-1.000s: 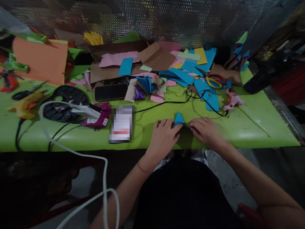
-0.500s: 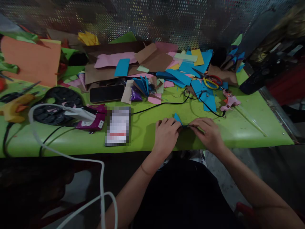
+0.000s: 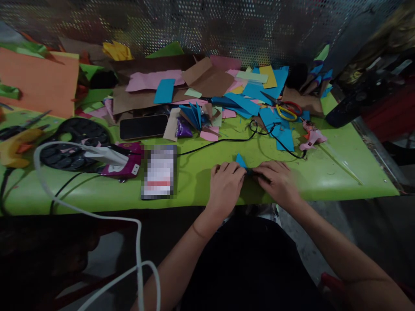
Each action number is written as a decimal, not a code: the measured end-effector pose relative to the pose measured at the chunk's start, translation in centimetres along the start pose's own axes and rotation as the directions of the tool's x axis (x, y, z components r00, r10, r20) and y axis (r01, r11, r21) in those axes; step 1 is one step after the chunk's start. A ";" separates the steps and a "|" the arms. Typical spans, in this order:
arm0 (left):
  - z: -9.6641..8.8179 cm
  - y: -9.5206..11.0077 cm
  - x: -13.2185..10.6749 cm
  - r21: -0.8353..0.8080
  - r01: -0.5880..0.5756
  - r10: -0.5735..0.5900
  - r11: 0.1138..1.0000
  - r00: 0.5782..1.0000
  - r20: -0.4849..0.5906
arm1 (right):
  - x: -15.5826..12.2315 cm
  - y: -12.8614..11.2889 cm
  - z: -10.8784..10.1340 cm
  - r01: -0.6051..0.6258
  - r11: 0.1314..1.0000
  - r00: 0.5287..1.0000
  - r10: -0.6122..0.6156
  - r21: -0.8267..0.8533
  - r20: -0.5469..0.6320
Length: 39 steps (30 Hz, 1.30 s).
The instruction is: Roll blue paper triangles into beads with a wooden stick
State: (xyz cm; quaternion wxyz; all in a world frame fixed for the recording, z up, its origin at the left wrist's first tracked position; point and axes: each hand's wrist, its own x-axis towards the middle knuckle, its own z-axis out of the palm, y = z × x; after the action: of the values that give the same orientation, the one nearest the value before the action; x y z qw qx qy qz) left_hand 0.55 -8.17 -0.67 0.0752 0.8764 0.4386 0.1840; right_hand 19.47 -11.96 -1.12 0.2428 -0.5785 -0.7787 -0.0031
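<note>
Near the front edge of the green table [image 3: 194, 185], my left hand [image 3: 227, 183] is closed on a small piece of blue paper [image 3: 240, 160]. A pointed corner of the paper sticks up past the fingers; the rest is hidden under the hand. My right hand [image 3: 277, 177] is closed close beside it, with fingertips pinched at the paper's right end. Whether those fingers also hold something small and dark there is too dim to make out.
Left of my hands lies a phone with a blurred screen [image 3: 159, 172], then a magenta power strip [image 3: 125, 166] with a white cable. Scissors [image 3: 287, 111], a pink glue gun [image 3: 313, 136] with a black cord, a dark phone [image 3: 143, 127] and blue paper scraps [image 3: 244, 106] lie further back.
My right hand has moved slightly left, its fingertips closer to my left hand and the blue paper. My left hand stays nearly in place. The view has shifted a little.
</note>
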 end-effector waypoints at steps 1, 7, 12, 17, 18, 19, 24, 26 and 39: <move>0.0 0.0 -0.1 0.005 -0.006 0.006 1.000 1.000 -0.001 | 0.0 0.0 0.0 0.000 1.000 1.000 -0.001 -0.004 -0.005; -0.2 0.3 -0.4 0.024 -0.014 0.014 1.000 1.000 0.004 | 0.1 0.1 0.2 0.014 1.000 1.000 -0.013 -0.025 0.009; -0.1 0.5 -0.4 0.037 -0.018 0.019 0.999 1.000 -0.008 | 0.4 0.1 0.2 0.008 0.998 0.999 -0.005 -0.058 0.049; 0.0 0.5 -0.5 0.057 -0.030 0.030 0.998 1.000 0.005 | 0.6 -0.1 0.0 0.015 0.997 0.996 -0.008 -0.079 0.093; 0.0 0.5 -0.5 0.061 -0.031 0.031 0.998 1.000 0.006 | 0.7 -0.1 0.0 0.015 0.996 0.996 -0.007 -0.084 0.094; 0.0 0.5 -0.5 0.065 -0.033 0.033 0.997 0.999 0.007 | 0.7 -0.1 0.1 0.013 0.996 0.995 -0.005 -0.085 0.095; -0.1 0.5 -0.5 0.079 -0.038 0.038 0.996 0.999 0.008 | 0.5 0.2 0.3 -0.024 1.000 0.998 0.025 -0.018 0.061; -0.1 0.5 -0.5 0.082 -0.041 0.041 0.996 0.999 0.008 | 0.4 0.3 0.3 -0.044 0.999 0.998 0.043 0.006 0.043; -0.1 0.5 -0.6 0.077 -0.048 0.048 0.996 0.999 -0.009 | 1.8 0.7 -0.6 0.066 0.998 0.981 -0.061 -0.023 0.185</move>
State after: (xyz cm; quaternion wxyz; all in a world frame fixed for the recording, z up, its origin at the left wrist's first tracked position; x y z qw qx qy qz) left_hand 0.51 -8.94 -0.60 0.0346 0.8879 0.4246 0.1736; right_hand 19.94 -10.30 -0.12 0.1611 -0.5547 -0.8157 0.0311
